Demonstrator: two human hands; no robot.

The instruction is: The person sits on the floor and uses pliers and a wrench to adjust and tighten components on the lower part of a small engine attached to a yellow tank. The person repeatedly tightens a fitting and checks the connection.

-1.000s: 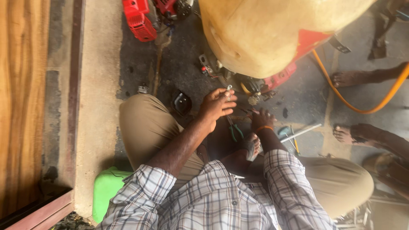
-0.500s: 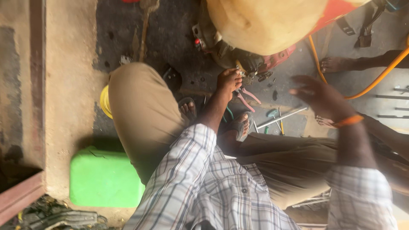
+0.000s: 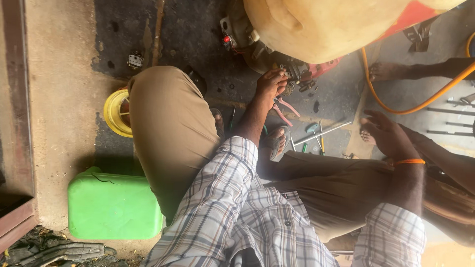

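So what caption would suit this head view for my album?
Seated on the floor, a person's left hand touches the engine under a yellow tank; right hand hovers open over scattered tools.

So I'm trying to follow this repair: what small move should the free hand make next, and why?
Probably the right hand should come down to the tools on the floor. It hangs open and holds nothing, just above them, while the left hand is already at the engine part under the yellowish tank, with the pink-handled pliers lying just below it.
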